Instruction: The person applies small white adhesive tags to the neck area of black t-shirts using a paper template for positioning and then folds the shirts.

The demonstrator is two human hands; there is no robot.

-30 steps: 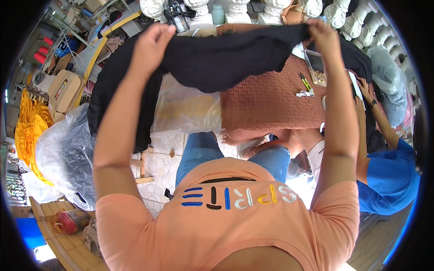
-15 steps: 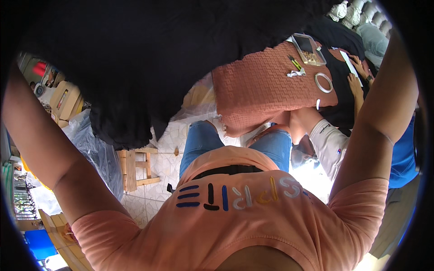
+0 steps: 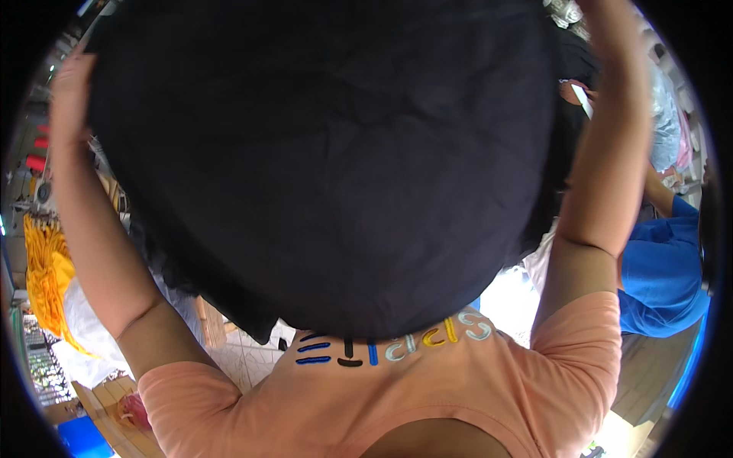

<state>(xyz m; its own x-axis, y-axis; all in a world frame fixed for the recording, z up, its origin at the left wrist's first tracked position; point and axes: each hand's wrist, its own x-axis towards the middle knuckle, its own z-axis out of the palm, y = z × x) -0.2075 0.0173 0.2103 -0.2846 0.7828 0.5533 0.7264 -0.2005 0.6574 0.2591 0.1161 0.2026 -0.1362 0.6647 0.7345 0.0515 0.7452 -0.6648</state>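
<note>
A large black cloth [image 3: 328, 168] hangs spread out in front of my chest and fills the middle of the view. My left hand [image 3: 72, 91], somewhat blurred, is raised at the cloth's upper left edge and closed on it; part of the fingers is hidden. On the other side my right forearm [image 3: 607, 153] reaches up along the cloth's right edge. Its hand lies beyond the upper rim of the picture. The cloth's lower edge sags in a curve over the front of my orange shirt [image 3: 427, 397].
At right a person in a blue shirt [image 3: 660, 267] sits close by, near a white strip [image 3: 582, 101]. Clear plastic [image 3: 664, 114] lies behind. Yellow cloth [image 3: 50, 275] hangs at left, above a wooden surface [image 3: 114, 397] and a blue container [image 3: 84, 437].
The black cloth has come down and nearer, now spread wide and covering the brown-covered table and my legs. Both arms have drawn inward, and my left hand has come into view.
</note>
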